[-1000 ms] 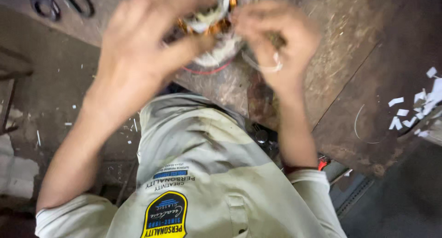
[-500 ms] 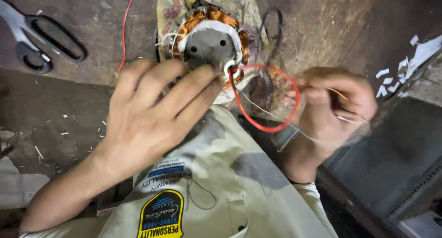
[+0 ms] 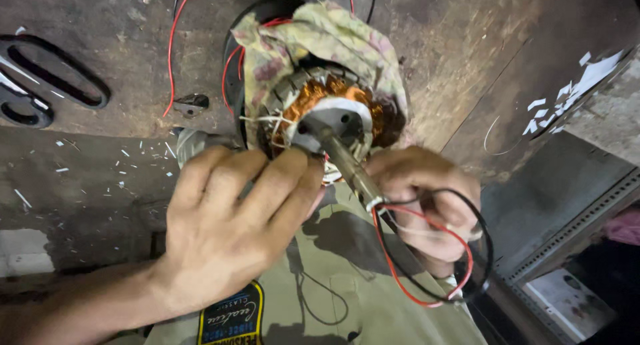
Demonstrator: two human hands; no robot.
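A motor stator [image 3: 333, 112] with copper windings, white thread ties and a metal shaft [image 3: 347, 162] rests at the workbench edge, partly wrapped in a flowered cloth [image 3: 327, 38]. My left hand [image 3: 233, 232] lies against its near side, fingers bent over the winding edge. Just below the stator, my right hand [image 3: 427, 205] grips looped red and black wires [image 3: 427, 252] that run off the shaft, along with a thin white thread.
Black-handled scissors [image 3: 47, 85] lie at the far left of the worn wooden bench [image 3: 453, 65]. White paper scraps [image 3: 567, 98] litter its right edge. A small metal clip [image 3: 190, 105] and a red wire [image 3: 172, 58] sit left of the stator. My khaki shirt [image 3: 347, 285] fills the bottom.
The view has shifted closer to the stator. My left hand has come onto the winding edge. My right hand has moved in under the stator with the wire loops.
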